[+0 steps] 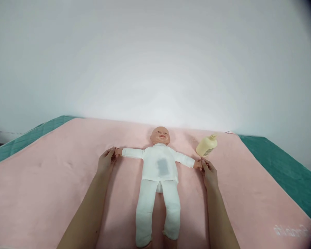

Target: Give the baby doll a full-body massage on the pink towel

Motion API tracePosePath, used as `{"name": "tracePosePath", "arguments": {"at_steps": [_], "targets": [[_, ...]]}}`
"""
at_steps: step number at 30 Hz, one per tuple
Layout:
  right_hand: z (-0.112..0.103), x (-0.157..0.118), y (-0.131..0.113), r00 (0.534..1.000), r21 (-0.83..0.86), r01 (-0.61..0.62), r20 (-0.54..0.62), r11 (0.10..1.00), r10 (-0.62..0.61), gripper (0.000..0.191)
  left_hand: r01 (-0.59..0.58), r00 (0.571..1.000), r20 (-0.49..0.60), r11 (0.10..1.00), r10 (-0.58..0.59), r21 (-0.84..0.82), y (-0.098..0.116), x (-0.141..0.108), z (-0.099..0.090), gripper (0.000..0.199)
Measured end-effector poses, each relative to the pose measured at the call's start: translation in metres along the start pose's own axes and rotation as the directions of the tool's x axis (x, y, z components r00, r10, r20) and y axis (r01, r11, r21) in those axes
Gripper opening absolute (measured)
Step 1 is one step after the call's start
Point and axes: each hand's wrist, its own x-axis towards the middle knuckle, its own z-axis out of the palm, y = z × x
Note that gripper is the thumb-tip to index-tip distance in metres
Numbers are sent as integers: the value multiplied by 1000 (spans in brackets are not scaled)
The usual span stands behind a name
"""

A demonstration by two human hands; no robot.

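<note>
A baby doll point(159, 162) in a white top and white trousers lies on its back with both arms stretched out sideways. A grey-blue rectangle shows on the chest of its top. My left hand point(106, 159) pinches the doll's hand on the left side of the view. On the other side, my right hand point(209, 171) has its fingers closed on the doll's other hand. Just beyond my right hand is a pale yellow bottle point(206, 145), tilted, with dark print on its side.
A pink blanket point(54, 193) lies under the doll, with pale lettering at its lower right corner. Green cloth point(282, 162) shows past its left and right edges. A plain pale wall point(155, 62) rises behind.
</note>
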Motion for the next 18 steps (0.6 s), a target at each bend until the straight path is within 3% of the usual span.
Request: {"name": "tracePosePath", "arguments": {"at_steps": [10,18], "targets": [[-3,1,2,999,39,-8,-37,999,10,41,-23,1000,-5,1000,23,21,0,-3,-1,14],[-9,4,5,999,110,-29,19,994,27,43,3,999,46,1000,-2,-28,2,-6,-2,15]]}}
